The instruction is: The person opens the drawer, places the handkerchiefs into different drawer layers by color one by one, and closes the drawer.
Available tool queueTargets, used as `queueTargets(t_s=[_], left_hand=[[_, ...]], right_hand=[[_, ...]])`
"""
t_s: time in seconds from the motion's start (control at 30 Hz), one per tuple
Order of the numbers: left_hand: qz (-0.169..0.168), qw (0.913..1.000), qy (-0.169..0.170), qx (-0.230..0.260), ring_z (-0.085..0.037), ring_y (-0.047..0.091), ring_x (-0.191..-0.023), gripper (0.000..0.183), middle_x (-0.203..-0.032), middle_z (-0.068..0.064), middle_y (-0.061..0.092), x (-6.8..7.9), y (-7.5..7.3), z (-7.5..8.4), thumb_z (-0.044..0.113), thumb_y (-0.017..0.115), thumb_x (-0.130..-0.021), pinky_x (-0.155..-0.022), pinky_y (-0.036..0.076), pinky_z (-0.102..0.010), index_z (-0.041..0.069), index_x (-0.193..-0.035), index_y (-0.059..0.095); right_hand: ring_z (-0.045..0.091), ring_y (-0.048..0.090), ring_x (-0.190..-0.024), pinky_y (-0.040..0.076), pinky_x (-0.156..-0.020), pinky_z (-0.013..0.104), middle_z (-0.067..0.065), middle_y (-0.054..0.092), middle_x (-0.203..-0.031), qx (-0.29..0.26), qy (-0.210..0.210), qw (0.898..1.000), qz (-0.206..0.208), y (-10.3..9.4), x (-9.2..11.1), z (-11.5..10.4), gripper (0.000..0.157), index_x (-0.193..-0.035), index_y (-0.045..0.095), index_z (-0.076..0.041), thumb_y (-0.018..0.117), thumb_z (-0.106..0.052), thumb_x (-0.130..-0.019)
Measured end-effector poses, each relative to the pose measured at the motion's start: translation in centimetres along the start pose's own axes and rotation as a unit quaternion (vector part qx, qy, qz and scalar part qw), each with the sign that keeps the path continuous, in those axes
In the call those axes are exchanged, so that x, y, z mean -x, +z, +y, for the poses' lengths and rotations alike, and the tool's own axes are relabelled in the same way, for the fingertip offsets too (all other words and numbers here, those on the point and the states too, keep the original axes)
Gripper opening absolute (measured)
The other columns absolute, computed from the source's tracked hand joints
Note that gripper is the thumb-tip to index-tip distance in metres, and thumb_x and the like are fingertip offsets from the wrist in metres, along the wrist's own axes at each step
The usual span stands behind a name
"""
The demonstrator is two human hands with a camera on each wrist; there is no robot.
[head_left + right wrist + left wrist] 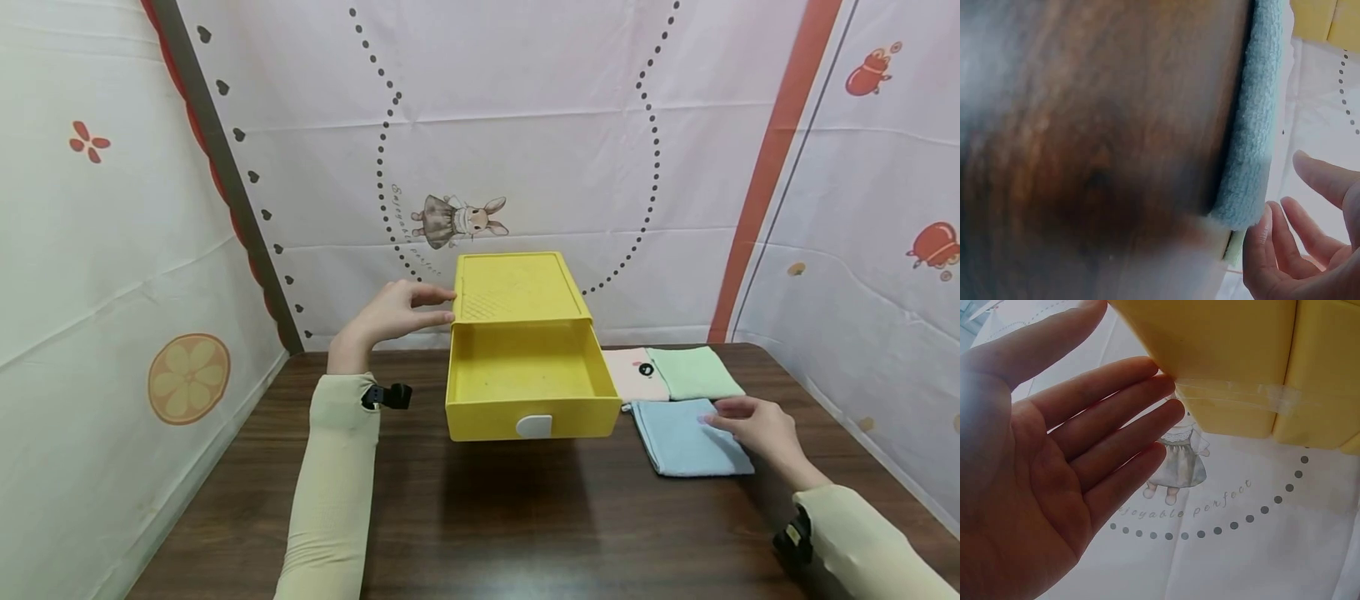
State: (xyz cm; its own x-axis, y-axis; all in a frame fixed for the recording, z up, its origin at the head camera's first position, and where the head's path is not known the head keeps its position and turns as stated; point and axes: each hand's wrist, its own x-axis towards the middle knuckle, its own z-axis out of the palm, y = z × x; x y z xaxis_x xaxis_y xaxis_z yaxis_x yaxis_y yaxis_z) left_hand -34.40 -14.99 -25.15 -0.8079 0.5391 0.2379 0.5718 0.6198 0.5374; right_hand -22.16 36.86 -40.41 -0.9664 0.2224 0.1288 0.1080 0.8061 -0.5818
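A yellow drawer box [517,287] stands in the middle of the head view, its drawer [487,422] pulled out toward me and bare inside. My left hand [393,315] is at the box's left side, fingertips right at the wall. In the left wrist view its fingers [1110,394] are nearly straight and the palm faces the camera. To the right lies a folded blue towel [678,442]. My right hand [765,433] is over its right part. In the right wrist view, the fingertips meet the towel's edge [1257,119], with the thumb apart from them.
Behind the blue towel lie a folded pink cloth [626,367] with a dark round mark and a folded green cloth [693,372]. All stand on a dark wooden table [510,517]. Printed white curtains [517,158] close off the back and both sides.
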Motion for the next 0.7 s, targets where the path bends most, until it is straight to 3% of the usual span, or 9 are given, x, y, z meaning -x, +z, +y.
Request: queueTargets(t_s=[0.3, 0.53, 0.7], left_hand=[[-0.002, 1.0, 0.001, -0.002, -0.02, 0.057, -0.117, 0.052, -0.13, -0.002, 0.06, 0.0, 0.0, 0.1, 0.051, 0.066, -0.084, -0.099, 0.046, -0.043, 0.022, -0.127, 0.061], [-0.001, 1.0, 0.002, 0.001, -0.022, 0.057, -0.118, 0.052, -0.13, -0.004, 0.06, 0.0, 0.0, 0.2, 0.049, 0.066, -0.085, -0.099, 0.046, -0.045, 0.02, -0.128, 0.061], [0.003, 1.0, 0.0, 0.0, -0.021, 0.057, -0.118, 0.053, -0.13, -0.003, 0.06, -0.1, 0.1, 0.0, 0.051, 0.066, -0.084, -0.099, 0.047, -0.044, 0.021, -0.127, 0.061]], right_hand=[[0.012, 0.062, -0.072, 0.049, -0.057, 0.027, 0.023, 0.069, -0.1, -0.005, 0.012, 1.0, -0.014, -0.1, -0.2, 1.2, 0.055, -0.11, 0.065, 0.005, 0.074, -0.04, -0.08], [0.031, 0.065, -0.086, 0.05, -0.058, 0.028, 0.027, 0.067, -0.105, -0.015, 0.007, 0.999, -0.04, -0.2, -0.4, 1.6, 0.055, -0.114, 0.064, 0.005, 0.075, -0.037, -0.08], [0.044, 0.057, -0.105, 0.054, -0.068, 0.035, 0.031, 0.06, -0.118, -0.022, 0.008, 0.996, -0.088, -0.3, -0.5, 1.5, 0.061, -0.121, 0.06, 0.004, 0.076, -0.037, -0.078]])
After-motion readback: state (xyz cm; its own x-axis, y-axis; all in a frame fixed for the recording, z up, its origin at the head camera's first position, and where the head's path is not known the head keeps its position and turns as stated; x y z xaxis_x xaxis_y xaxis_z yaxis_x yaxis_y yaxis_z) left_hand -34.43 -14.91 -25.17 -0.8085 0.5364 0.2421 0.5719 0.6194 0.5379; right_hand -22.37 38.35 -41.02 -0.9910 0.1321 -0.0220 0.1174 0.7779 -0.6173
